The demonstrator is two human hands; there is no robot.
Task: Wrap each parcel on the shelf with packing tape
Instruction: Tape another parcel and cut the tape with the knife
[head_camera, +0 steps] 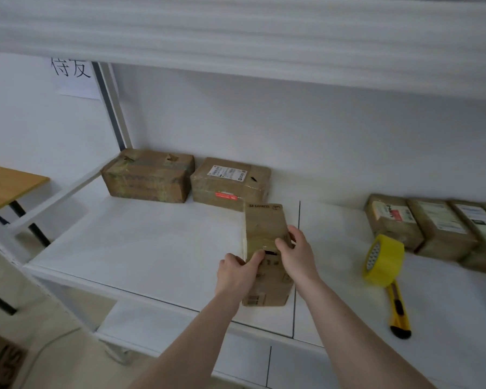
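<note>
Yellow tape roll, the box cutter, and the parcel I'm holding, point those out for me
Yellow tape roll (385,261): head view, its outer yellow band.
Box cutter (398,310): head view, middle of its yellow handle.
Held parcel (264,226): head view, its upper cardboard face.

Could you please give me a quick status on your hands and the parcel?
Left hand and right hand both grip the SF Express parcel on the shelf. Yellow tape roll and utility knife lie untouched at right. Nothing in the way.
</note>
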